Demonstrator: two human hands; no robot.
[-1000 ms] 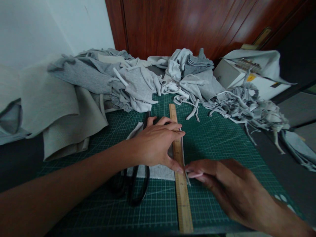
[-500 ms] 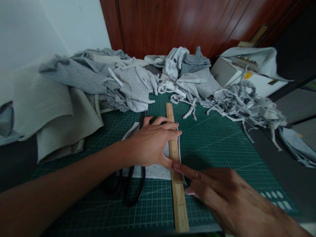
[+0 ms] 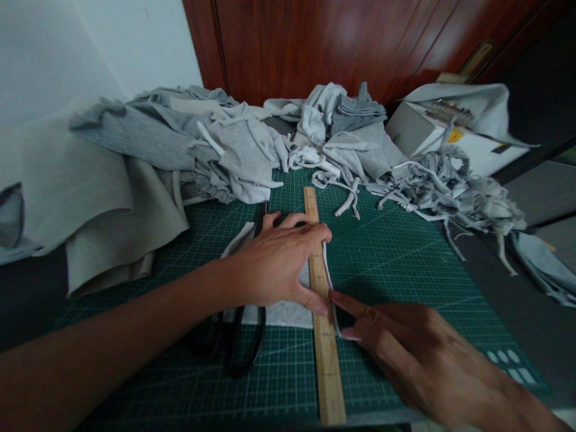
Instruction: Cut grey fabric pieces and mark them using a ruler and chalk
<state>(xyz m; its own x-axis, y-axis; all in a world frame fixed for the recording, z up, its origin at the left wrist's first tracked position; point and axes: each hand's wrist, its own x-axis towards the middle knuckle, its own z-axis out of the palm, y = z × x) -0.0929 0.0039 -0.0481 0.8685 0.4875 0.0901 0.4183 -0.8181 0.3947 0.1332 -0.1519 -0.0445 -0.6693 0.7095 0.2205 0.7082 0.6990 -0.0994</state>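
Note:
A wooden ruler (image 3: 330, 372) lies lengthwise over a piece of grey fabric (image 3: 288, 313) on a green cutting mat (image 3: 382, 246). My left hand (image 3: 274, 261) presses down across the ruler with its fingers spread, its thumb on the ruler's face. Along the ruler's right side, a narrow edge of the fabric sticks out. Touching that edge is my right hand (image 3: 405, 342), index finger stretched out and thumb apart from it; its other fingers are curled. Black-handled scissors (image 3: 258, 342) lie left of the ruler, their blades partly hidden under my left hand.
Grey cloth pieces (image 3: 243, 144) are heaped along the back. Stiff beige sheets (image 3: 112, 234) stand folded at the left. Tangled fabric strips (image 3: 468, 192) lie at the right, before a white box (image 3: 418, 129). A reddish wooden panel (image 3: 315, 48) rises behind.
My right index finger has moved off the ruler to the fabric edge on its right. My left thumb has slid further onto the ruler, and the left fingertips have drawn in slightly.

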